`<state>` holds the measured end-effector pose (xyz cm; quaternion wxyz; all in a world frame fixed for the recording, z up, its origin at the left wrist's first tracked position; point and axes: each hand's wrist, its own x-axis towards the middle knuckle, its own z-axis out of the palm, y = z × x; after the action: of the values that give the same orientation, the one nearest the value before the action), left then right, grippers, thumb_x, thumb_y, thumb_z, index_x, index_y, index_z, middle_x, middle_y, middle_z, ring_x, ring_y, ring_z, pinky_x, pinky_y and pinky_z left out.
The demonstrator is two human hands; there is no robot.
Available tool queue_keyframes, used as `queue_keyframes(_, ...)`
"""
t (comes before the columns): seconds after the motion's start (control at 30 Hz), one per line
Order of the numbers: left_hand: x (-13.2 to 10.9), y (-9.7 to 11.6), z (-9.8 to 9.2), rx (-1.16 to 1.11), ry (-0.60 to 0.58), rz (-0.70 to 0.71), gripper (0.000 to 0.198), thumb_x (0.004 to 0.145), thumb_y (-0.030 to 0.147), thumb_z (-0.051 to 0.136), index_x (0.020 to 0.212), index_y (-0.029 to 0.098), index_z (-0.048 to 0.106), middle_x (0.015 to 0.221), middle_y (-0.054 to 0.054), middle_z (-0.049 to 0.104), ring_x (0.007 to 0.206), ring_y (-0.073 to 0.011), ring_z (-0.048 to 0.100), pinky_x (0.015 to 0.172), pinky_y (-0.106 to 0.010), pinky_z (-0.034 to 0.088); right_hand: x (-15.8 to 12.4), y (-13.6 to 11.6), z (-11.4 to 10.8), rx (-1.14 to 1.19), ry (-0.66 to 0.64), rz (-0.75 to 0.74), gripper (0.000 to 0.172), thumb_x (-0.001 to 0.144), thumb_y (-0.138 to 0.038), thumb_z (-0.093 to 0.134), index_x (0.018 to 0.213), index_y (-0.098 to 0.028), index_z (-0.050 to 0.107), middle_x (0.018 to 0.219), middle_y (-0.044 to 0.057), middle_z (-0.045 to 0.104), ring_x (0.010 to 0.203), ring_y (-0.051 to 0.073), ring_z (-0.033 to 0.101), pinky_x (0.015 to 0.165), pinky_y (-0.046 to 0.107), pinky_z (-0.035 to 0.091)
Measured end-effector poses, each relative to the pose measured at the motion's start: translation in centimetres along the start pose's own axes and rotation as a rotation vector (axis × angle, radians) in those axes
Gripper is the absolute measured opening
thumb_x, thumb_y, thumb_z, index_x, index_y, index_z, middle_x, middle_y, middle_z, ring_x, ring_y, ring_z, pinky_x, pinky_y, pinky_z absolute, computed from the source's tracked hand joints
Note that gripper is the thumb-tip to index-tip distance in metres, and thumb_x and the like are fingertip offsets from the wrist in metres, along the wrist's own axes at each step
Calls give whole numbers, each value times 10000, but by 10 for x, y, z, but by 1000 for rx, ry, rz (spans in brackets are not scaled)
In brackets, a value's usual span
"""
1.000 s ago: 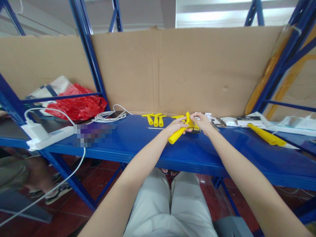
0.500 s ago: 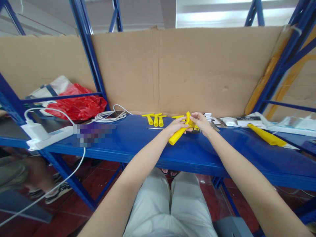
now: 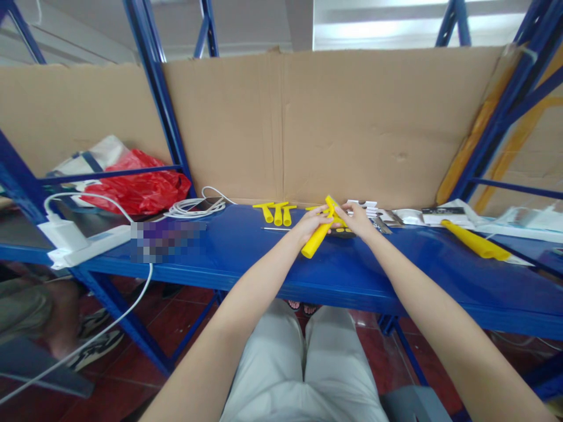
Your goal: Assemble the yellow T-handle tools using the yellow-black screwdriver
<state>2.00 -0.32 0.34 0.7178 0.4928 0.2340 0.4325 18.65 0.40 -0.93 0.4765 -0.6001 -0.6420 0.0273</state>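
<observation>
My left hand (image 3: pixel 311 221) is closed round a yellow plastic tube (image 3: pixel 315 239) that slants down toward me over the blue shelf (image 3: pixel 246 252). My right hand (image 3: pixel 357 219) pinches the top end of that tube, where a flat yellow crosspiece sits. Under my right hand lies a small dark and yellow object, mostly hidden. Three short yellow T-shaped pieces (image 3: pixel 276 211) lie side by side just left of my hands, and a thin metal rod (image 3: pixel 275 228) lies in front of them.
A long yellow tube (image 3: pixel 474 240) lies at the right among plastic packets and papers (image 3: pixel 422 215). A coiled white cable (image 3: pixel 193 206), red bag (image 3: pixel 136 186) and white power strip (image 3: pixel 83 243) sit at the left. Cardboard (image 3: pixel 334 123) backs the shelf. Another person's legs (image 3: pixel 48 316) show lower left.
My hands have drawn closer together. The tube's upper end has tipped a little to the left, and my right fingers have closed onto it.
</observation>
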Motion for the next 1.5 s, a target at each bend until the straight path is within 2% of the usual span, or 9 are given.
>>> queue_keyframes(0.13,3,5,-4,-37,128,40,622,754,-41,593,1328,183,505,1071,-107,691,684,-137,707,490,-159,463,1,0,-15,-293,-12,-89,329,807,-460,609,980,-183,648,1127,135,657,1132,301,552,971,454,412)
queue_keyframes(0.33,6,9,-11,-65,337,83,589,757,-60,544,1286,199,525,1044,-81,695,639,-117,688,481,-158,452,-2,5,-33,-471,-476,-85,311,718,-474,708,898,-220,716,999,91,710,978,282,637,853,372,484)
queue_keyframes(0.47,6,9,-12,-62,441,55,621,756,-50,554,1313,216,482,1060,-81,684,621,-115,684,471,-162,465,-2,11,-30,-504,-548,-104,318,642,-344,774,938,-231,737,1060,76,714,1045,297,630,916,380,475)
queue_keyframes(0.73,4,8,-12,-43,472,41,572,777,-77,468,1290,175,484,1124,-114,659,600,-110,673,451,-174,453,-2,9,-41,-314,-575,-24,178,607,-262,769,769,-220,707,902,39,729,904,276,667,858,376,501)
queue_keyframes(0.87,7,7,-13,-52,461,57,539,756,-82,488,1235,165,513,1094,-117,671,585,-117,674,447,-174,453,-3,6,-56,-86,-533,66,280,609,-312,787,825,-196,654,868,39,722,874,234,669,793,325,511)
queue_keyframes(1.0,10,7,-15,-75,446,76,578,718,-60,566,1235,192,518,1076,-115,686,615,-143,694,453,-172,460,-6,2,-71,234,-511,273,387,651,-382,810,917,-186,609,826,68,723,711,181,676,618,254,499)
queue_keyframes(1.17,10,6,-15,-93,460,63,631,723,-39,601,1293,206,486,1093,-123,688,636,-155,706,446,-167,456,-4,-3,-73,573,-268,305,355,660,-401,823,816,-179,594,681,37,685,440,94,534,432,210,430)
queue_keyframes(1.37,8,5,-13,-66,474,51,613,751,-74,519,1306,181,466,1069,-125,693,639,-147,704,461,-171,479,3,-16,-72,918,160,252,368,672,-388,807,747,-205,497,482,-96,446,360,65,401,346,169,314)
queue_keyframes(1.5,9,4,-13,-49,471,57,621,759,-88,475,1321,175,457,1074,-129,693,649,-155,707,489,-195,507,2,-30,-78,1076,512,346,328,767,-315,713,736,-221,401,505,-127,295,344,55,330,327,159,263)
